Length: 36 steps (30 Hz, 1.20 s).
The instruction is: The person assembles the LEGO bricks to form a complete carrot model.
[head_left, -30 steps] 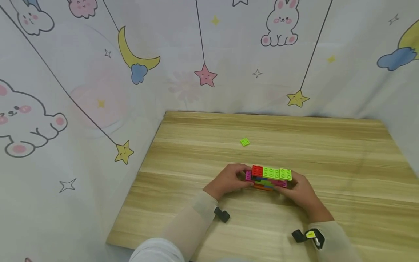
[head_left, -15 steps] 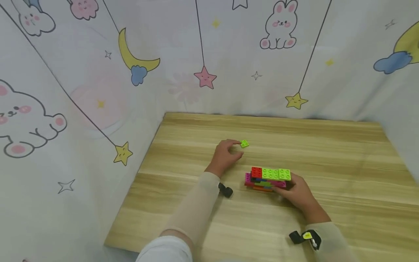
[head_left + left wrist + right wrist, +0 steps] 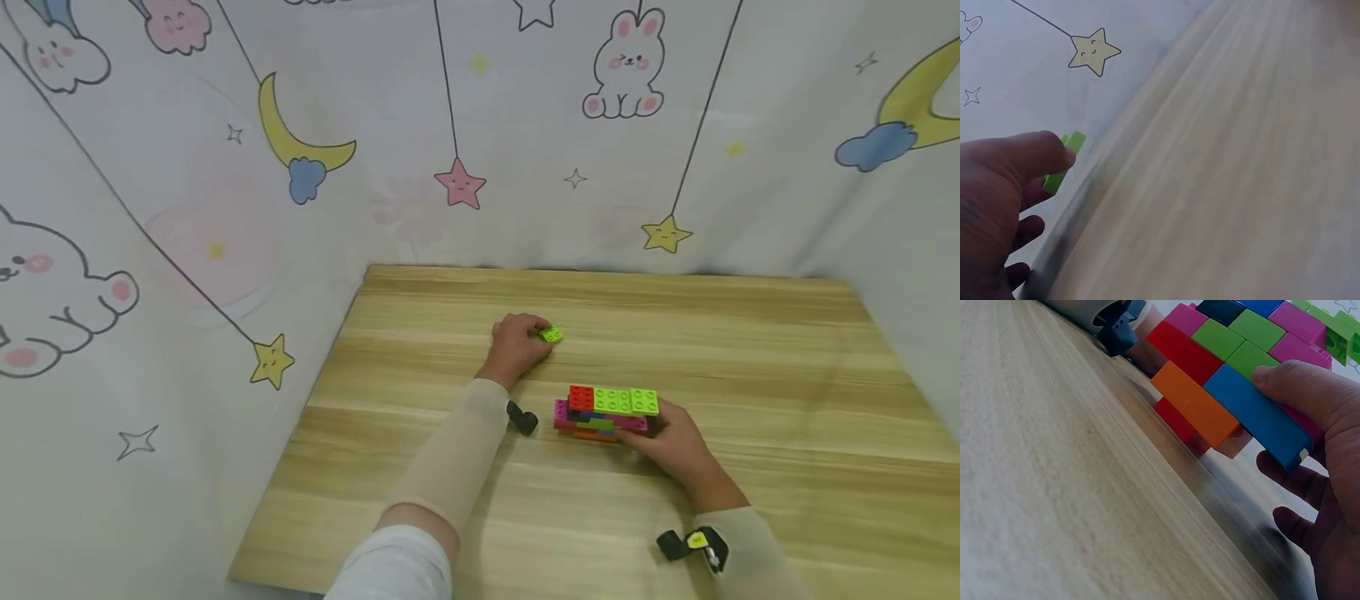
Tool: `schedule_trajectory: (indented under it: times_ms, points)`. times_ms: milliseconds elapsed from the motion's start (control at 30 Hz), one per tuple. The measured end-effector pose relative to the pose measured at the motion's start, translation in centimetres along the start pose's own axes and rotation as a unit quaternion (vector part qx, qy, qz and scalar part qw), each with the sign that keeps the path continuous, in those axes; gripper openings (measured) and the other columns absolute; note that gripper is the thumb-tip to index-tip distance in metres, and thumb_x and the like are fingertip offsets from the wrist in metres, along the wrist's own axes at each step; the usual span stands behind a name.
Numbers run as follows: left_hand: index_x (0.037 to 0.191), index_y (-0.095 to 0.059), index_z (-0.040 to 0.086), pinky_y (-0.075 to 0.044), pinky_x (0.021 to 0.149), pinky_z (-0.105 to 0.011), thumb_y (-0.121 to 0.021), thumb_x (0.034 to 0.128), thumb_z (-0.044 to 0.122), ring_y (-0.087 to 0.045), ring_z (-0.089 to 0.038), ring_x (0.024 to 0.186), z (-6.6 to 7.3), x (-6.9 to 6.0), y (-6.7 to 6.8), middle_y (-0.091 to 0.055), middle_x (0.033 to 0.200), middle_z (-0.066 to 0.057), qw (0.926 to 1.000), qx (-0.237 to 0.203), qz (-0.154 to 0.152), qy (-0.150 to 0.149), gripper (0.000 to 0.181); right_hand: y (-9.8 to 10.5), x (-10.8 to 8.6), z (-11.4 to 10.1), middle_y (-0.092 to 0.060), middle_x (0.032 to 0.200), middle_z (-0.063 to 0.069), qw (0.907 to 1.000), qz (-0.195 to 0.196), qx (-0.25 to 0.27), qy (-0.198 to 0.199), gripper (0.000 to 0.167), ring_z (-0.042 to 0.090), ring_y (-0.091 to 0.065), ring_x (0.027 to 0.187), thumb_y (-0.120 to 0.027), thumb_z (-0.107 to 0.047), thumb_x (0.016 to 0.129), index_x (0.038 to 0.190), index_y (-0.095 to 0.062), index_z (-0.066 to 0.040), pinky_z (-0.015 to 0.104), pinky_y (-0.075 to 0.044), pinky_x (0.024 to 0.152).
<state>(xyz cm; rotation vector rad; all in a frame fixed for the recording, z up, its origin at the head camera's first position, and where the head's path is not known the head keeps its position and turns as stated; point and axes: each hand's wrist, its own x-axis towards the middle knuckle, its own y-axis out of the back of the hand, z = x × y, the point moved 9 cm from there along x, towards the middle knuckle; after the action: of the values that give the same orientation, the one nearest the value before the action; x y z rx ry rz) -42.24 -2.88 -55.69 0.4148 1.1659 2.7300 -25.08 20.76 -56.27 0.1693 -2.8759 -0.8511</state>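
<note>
My left hand [image 3: 517, 346] pinches a small lime-green building brick [image 3: 552, 334] between thumb and fingers, towards the back of the table. In the left wrist view the thumb presses on the green brick [image 3: 1060, 172], which is seen edge-on. My right hand [image 3: 678, 446] grips the right end of a multicoloured block of stacked building bricks [image 3: 600, 422], whose top row is red and lime green. Up close in the right wrist view, the thumb lies across a blue brick [image 3: 1257, 415], above an orange brick [image 3: 1197, 403] and a red one. The right hand's other fingers are partly hidden behind the stack.
The wood-grain table [image 3: 420, 375] ends at a white curtain [image 3: 360, 100] printed with stars, moons and rabbits, which hangs behind and to the left. Each forearm wears a small black wrist camera [image 3: 522, 419].
My left hand has left the stack's left end, reached up to the back and taken hold of the lime-green brick. The right hand still grips the stack.
</note>
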Motion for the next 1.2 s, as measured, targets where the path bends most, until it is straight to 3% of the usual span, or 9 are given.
schedule_trajectory:
  times_ms: [100, 200, 433, 533, 667, 833, 1200]
  points:
    - [0.116, -0.077, 0.026, -0.039, 0.102, -0.04, -0.082, 0.0878, 0.026, -0.058, -0.014, 0.111, 0.5, -1.3, 0.5, -0.072, 0.114, 0.013, 0.998, -0.062, -0.002, -0.016, 0.029, 0.1, 0.0, -0.2, -0.073, 0.123, 0.008, 1.0, 0.002, -0.002, 0.002, 0.049, 0.027, -0.065, 0.116, -0.087, -0.026, 0.086, 0.128, -0.069, -0.008, 0.03, -0.051, 0.096]
    - [0.118, -0.076, 0.025, -0.046, 0.102, -0.038, -0.082, 0.0887, 0.023, -0.058, -0.012, 0.112, 1.8, -3.3, 1.6, -0.07, 0.114, 0.013, 0.9912, -0.118, 0.001, -0.059, 0.03, 0.2, 0.1, -0.3, -0.073, 0.123, 0.008, 1.0, -0.001, 0.003, 0.003, 0.049, 0.027, -0.065, 0.116, -0.087, -0.027, 0.086, 0.128, -0.069, -0.008, 0.027, -0.049, 0.097]
    - [0.118, -0.075, 0.018, -0.052, 0.1, -0.047, -0.078, 0.0865, 0.004, -0.061, -0.013, 0.11, 6.8, -8.5, 5.0, -0.07, 0.115, 0.007, 0.9573, -0.212, 0.013, -0.196, 0.034, 1.0, 0.4, -0.7, -0.074, 0.121, 0.008, 1.0, 0.007, 0.004, 0.004, 0.048, 0.025, -0.065, 0.115, -0.087, -0.026, 0.086, 0.127, -0.07, -0.008, 0.019, -0.047, 0.094]
    - [0.117, -0.075, 0.015, -0.054, 0.098, -0.044, -0.078, 0.0858, 0.003, -0.062, -0.015, 0.11, 9.1, -10.7, 6.2, -0.068, 0.115, 0.003, 0.9466, -0.208, 0.011, -0.246, 0.033, 1.0, 0.5, -0.7, -0.073, 0.122, 0.008, 0.9999, 0.003, 0.002, 0.011, 0.048, 0.021, -0.065, 0.114, -0.087, -0.026, 0.087, 0.127, -0.07, -0.007, 0.019, -0.047, 0.094]
    - [0.115, -0.075, 0.013, -0.052, 0.098, -0.028, -0.077, 0.0873, 0.007, -0.061, -0.014, 0.11, 11.7, -12.7, 6.6, -0.064, 0.115, 0.001, 0.9394, -0.152, -0.004, -0.307, 0.029, 0.9, 0.3, -0.8, -0.073, 0.121, 0.009, 0.9998, 0.002, 0.005, 0.017, 0.047, 0.014, -0.064, 0.113, -0.087, -0.024, 0.086, 0.126, -0.07, -0.007, 0.017, -0.045, 0.094]
    - [0.112, -0.077, 0.013, -0.049, 0.096, -0.02, -0.077, 0.0889, 0.011, -0.058, -0.011, 0.108, 12.1, -13.4, 6.1, -0.062, 0.114, 0.003, 0.9438, -0.104, -0.014, -0.314, 0.023, 0.4, 0.0, -0.8, -0.073, 0.122, 0.009, 0.9997, -0.004, 0.013, 0.019, 0.046, 0.014, -0.064, 0.113, -0.087, -0.021, 0.086, 0.126, -0.07, -0.006, 0.019, -0.047, 0.095]
    - [0.104, -0.078, 0.012, -0.051, 0.092, -0.022, -0.079, 0.0862, 0.009, -0.058, -0.01, 0.101, 12.8, -13.3, 6.5, -0.062, 0.111, 0.003, 0.9463, -0.075, -0.023, -0.314, 0.018, 0.3, -0.1, -1.2, -0.073, 0.121, 0.01, 0.9996, -0.001, 0.004, 0.027, 0.046, 0.016, -0.065, 0.113, -0.087, -0.021, 0.087, 0.126, -0.07, -0.006, 0.02, -0.048, 0.094]
